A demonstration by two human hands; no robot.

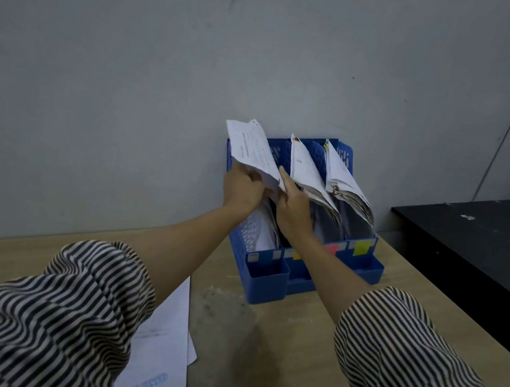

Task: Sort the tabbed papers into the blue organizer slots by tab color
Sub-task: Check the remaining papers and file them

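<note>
The blue organizer [268, 278] stands on the wooden table against the wall, with three slots full of white papers. My left hand [242, 188] grips a white sheet [251, 148] at its lower edge, over the leftmost slot. My right hand [292, 204] touches the same sheet's right edge with fingers extended, just left of the middle slot's paper stack [309, 175]. The right slot's stack [346, 181] leans back. Colored labels sit on the slot fronts: a pink one [332, 248] and a yellow one [362, 247]. The held sheet's tab colour is hidden.
More white papers [163, 357] lie on the table [252, 362] under my left sleeve, one with a blue stamp. A black table [482, 238] stands to the right. The grey wall is directly behind the organizer.
</note>
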